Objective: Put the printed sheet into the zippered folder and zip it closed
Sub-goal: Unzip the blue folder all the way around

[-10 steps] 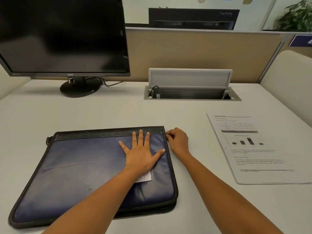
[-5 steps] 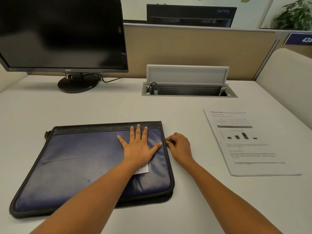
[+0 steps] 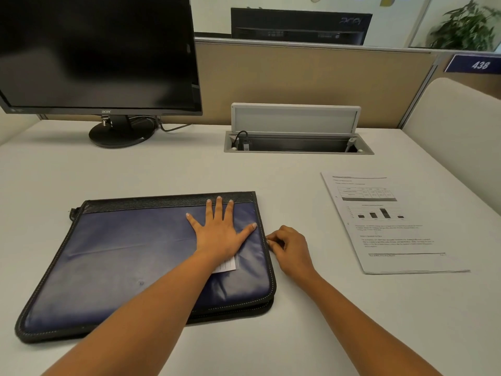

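A dark blue zippered folder with black trim lies flat on the white desk, its cover down. My left hand presses flat on the cover near the right side, fingers spread. My right hand sits against the folder's right edge, thumb and fingers pinched on the zipper pull, which is too small to see clearly. The printed sheet, with a table, a bar chart and text, lies on the desk to the right, apart from both hands.
A black monitor on a round stand occupies the back left. An open cable box with a raised lid is set in the desk at the back centre. A beige partition runs behind, and a curved panel borders the right.
My right hand has slid from the folder's far right corner toward me along the right edge, still pinching the zipper. The left hand stays flat on the cover.
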{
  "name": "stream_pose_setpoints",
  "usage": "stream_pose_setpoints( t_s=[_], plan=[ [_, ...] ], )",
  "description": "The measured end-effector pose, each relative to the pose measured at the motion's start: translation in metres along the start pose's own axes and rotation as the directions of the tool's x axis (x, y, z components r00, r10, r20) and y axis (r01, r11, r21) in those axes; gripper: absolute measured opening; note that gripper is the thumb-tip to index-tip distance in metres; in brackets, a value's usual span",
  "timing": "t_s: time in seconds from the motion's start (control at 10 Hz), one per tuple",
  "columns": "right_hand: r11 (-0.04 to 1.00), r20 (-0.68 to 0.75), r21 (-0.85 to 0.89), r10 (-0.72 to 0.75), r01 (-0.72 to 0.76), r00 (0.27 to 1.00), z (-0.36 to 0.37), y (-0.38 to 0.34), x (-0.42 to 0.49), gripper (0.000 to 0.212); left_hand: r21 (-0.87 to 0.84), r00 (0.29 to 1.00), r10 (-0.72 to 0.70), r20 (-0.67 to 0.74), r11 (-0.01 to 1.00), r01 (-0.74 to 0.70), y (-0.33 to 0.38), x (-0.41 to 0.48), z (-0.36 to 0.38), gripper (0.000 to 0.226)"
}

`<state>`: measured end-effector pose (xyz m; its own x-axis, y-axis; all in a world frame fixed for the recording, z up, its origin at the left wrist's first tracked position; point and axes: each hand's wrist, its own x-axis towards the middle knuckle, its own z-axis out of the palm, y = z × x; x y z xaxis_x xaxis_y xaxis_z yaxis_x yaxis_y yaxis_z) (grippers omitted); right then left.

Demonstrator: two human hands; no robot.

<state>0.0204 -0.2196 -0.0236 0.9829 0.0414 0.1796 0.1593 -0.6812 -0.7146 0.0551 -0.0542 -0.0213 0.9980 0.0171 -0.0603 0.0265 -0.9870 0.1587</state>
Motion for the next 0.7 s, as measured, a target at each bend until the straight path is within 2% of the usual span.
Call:
stream_pose_setpoints(
  t_s=[0.5,0.7],
  plan=[
    [0.998,0.058,0.055,-0.031,0.028,0.998,-0.015,0.0,-0.045,0.009,-0.024,1.0,0.018,0.001,1.0,-0.018,-0.001,-0.002,-0.002,0.089],
    [0.998,0.018,0.059,-0.012,0.011,1.0,-0.013,0.0,-0.043,0.009,-0.042,0.994,0.11,-0.007,0.993,-0.11,-0.008,-0.011,-0.003,0.078]
  ],
)
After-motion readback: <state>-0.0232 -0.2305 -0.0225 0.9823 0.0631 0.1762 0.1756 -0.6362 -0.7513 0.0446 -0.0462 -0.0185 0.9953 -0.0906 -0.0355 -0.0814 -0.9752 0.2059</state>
